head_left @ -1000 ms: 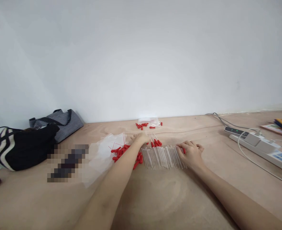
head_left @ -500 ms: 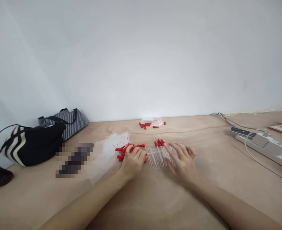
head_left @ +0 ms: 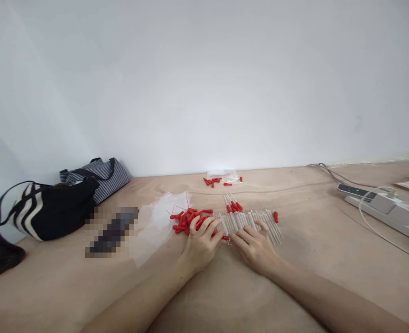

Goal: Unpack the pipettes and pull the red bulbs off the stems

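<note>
My left hand (head_left: 201,245) is closed, and a red rubber dropper bulb (head_left: 224,237) pokes out from its fingertips toward the right. Under and beside those fingers lies a pile of red dropper bulbs (head_left: 182,222). My right hand (head_left: 257,249) rests at the near side of a row of clear glass tubes (head_left: 239,220), its fingers curled and closed. Its fingertips almost meet the held bulb; whatever they grip is hidden. Just beyond the row, several tubes with red bulbs fitted, the assembled droppers (head_left: 234,206), lie together. One loose bulb (head_left: 275,217) is to the row's right.
Clear plastic bags (head_left: 159,217) lie left of the pile. Near the wall are more red bulbs (head_left: 212,181) and a small bag (head_left: 223,175). A black bag (head_left: 58,208) and a striped bag (head_left: 112,178) stand left. A power strip (head_left: 385,215) with cables lies right.
My right hand has moved left and nearer to me, uncovering the right end of the tube row and the loose bulb. My left hand has moved right, now with a bulb at its fingertips.
</note>
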`<move>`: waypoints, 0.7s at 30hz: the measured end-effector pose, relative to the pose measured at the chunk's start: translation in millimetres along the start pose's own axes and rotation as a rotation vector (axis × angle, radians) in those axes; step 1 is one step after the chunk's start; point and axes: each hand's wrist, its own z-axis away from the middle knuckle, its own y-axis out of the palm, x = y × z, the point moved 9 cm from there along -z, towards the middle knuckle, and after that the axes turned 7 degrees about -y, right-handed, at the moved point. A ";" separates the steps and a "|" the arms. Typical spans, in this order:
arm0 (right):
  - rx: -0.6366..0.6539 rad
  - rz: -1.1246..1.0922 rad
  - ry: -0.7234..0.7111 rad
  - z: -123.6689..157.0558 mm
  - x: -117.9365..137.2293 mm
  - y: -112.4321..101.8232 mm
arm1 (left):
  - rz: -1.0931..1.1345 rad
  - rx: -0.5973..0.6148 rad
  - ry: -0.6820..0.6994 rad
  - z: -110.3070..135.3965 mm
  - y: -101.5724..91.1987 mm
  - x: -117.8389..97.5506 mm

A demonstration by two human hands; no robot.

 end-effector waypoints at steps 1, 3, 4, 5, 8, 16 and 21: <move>0.008 0.002 -0.004 -0.4 0.2 0.4 | 0.002 0.001 0.006 -0.3 0.1 -0.3; 0.031 0.005 -0.022 -1.1 1.5 1.5 | 0.003 -0.012 0.015 -0.5 -1.5 -1.3; 0.044 0.005 -0.035 -1.3 2.4 2.2 | 0.002 -0.028 0.014 -0.5 -3.5 -1.6; 0.058 0.003 -0.049 -1.4 3.4 3.0 | 0.002 -0.049 0.013 -0.4 -6.1 -2.0; 0.092 -0.012 -0.076 -1.4 4.6 4.5 | -0.007 -0.098 0.015 0.0 -12.8 -3.5; 0.126 -0.029 -0.079 -1.9 1.8 4.7 | -0.020 -0.076 0.010 0.8 -12.7 -3.0; 0.174 -0.036 -0.079 -1.0 2.4 8.8 | -0.010 -0.072 -0.006 0.6 -11.6 -4.0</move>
